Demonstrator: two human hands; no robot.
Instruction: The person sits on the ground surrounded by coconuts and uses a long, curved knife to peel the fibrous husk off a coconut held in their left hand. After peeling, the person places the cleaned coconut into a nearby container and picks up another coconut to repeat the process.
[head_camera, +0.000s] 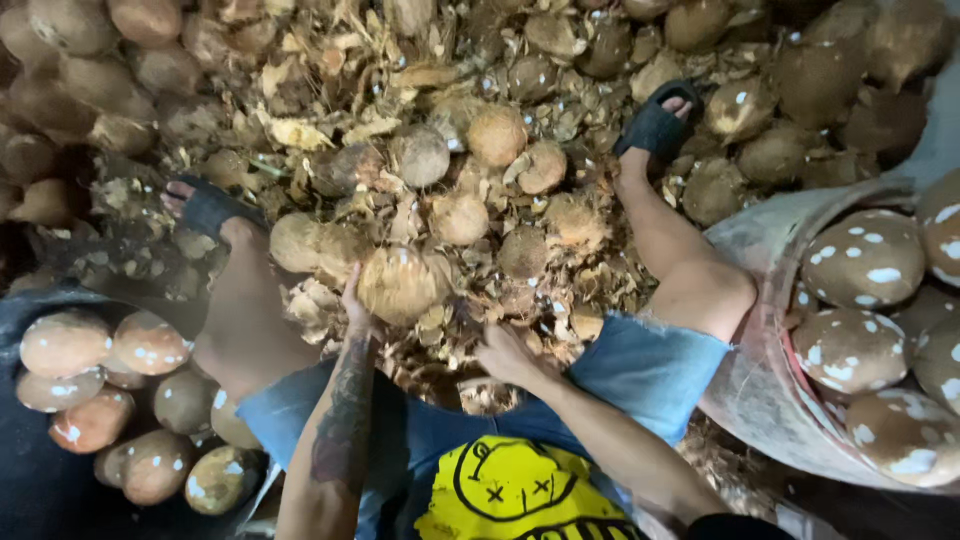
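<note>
My left hand (357, 308) grips a husked brown coconut (398, 283) from its left side, just above my lap. My right hand (505, 352) rests lower among husk scraps, fingers curled; what it holds, if anything, is hidden by debris. Several more peeled coconuts (497, 135) lie loose on the husk pile (330, 120) between my spread legs. My feet wear dark slides: the left foot (205, 205) and the right foot (655, 125) rest on the pile.
A pale basin (760, 370) at the right holds peeled coconuts with white patches. A dark tub (40, 470) at the left holds similar ones. Unhusked coconuts (850, 70) are heaped along the far edge and corners.
</note>
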